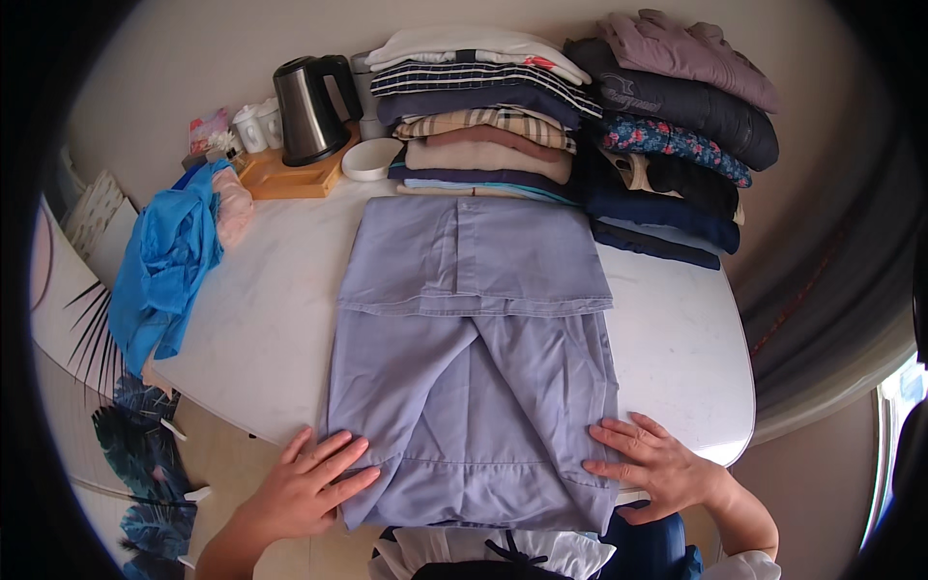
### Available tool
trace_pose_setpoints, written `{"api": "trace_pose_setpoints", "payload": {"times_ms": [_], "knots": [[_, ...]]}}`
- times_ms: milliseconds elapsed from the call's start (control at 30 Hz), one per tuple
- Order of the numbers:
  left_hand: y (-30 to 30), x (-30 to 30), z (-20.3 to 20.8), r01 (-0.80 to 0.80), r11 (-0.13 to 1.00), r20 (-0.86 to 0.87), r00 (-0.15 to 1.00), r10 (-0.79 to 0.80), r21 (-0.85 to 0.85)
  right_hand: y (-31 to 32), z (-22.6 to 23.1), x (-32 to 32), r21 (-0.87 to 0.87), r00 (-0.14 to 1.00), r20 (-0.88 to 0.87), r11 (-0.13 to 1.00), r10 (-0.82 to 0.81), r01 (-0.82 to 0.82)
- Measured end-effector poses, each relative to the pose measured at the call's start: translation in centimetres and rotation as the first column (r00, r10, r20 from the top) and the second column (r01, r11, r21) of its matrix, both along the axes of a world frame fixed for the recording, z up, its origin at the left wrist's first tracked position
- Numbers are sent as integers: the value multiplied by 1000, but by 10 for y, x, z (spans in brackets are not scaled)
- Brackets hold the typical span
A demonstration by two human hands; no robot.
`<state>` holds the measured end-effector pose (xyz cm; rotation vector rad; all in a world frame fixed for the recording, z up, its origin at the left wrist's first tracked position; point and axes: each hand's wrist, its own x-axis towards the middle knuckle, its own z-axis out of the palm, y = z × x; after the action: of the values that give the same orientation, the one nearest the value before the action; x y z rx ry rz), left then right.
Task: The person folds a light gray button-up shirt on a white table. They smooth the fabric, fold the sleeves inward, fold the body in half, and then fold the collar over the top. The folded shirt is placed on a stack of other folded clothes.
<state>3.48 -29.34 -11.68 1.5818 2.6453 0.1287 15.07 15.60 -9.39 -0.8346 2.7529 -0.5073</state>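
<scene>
A greyish-lavender garment (503, 377) lies partly folded on the white table in front of me. Its far part is folded over into a flat band with a hemmed edge and a buttoned strip down the middle. Its near end reaches the table's front edge. My left hand (307, 481) rests with fingers spread on the near left corner of the cloth. On the near right side my right hand (650, 462) touches the cloth's edge with its fingertips, fingers apart. Neither hand grips the fabric.
Behind the garment stands a tall stack of folded clothes (483, 126), with a second stack (667, 145) to its right. At the back left are a steel kettle (307, 111) on a wooden tray (280, 179) and a white bowl (369, 160). Blue cloth (169, 261) hangs over the table's left edge.
</scene>
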Motion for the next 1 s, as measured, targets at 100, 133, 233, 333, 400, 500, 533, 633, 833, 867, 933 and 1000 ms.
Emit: {"api": "trace_pose_setpoints", "payload": {"times_ms": [100,133,233,333,400,500,533,633,833,867,933,1000], "knots": [[-8,6,-59,51,958,-390,918,66,283,-20,-6,5,227,970,-243,972,4,53],[-4,5,-63,92,936,-422,904,64,340,-27,-11,8,153,952,-305,985,-26,76],[12,5,-62,155,865,-381,923,45,478,-25,-23,5,84,867,-496,996,48,-7],[14,-7,-41,82,812,-55,997,-62,577,-15,-8,-3,-550,995,6,831,-103,89],[25,3,-36,-295,477,328,945,15,828,-16,-10,-2,-737,869,349,469,-351,486],[28,-13,-19,-535,559,519,830,206,634,0,-18,-14,-525,627,537,358,-565,772],[43,-19,-13,-567,568,535,809,245,597,4,-20,-19,-469,588,526,367,-615,803],[45,-36,-15,-610,543,577,775,258,577,1,-18,-29,-464,611,441,416,-657,782],[57,-49,13,-547,548,450,836,315,633,4,-7,-37,-547,645,205,460,-736,699],[57,-54,7,-543,589,439,837,326,599,1,0,-41,-451,690,77,592,-719,667],[55,-66,-7,-455,721,302,890,342,523,-1,-2,-42,-368,721,29,663,-692,652],[55,-66,-9,-428,745,228,904,363,511,4,-8,-39,-287,750,-43,727,-660,624]]}}
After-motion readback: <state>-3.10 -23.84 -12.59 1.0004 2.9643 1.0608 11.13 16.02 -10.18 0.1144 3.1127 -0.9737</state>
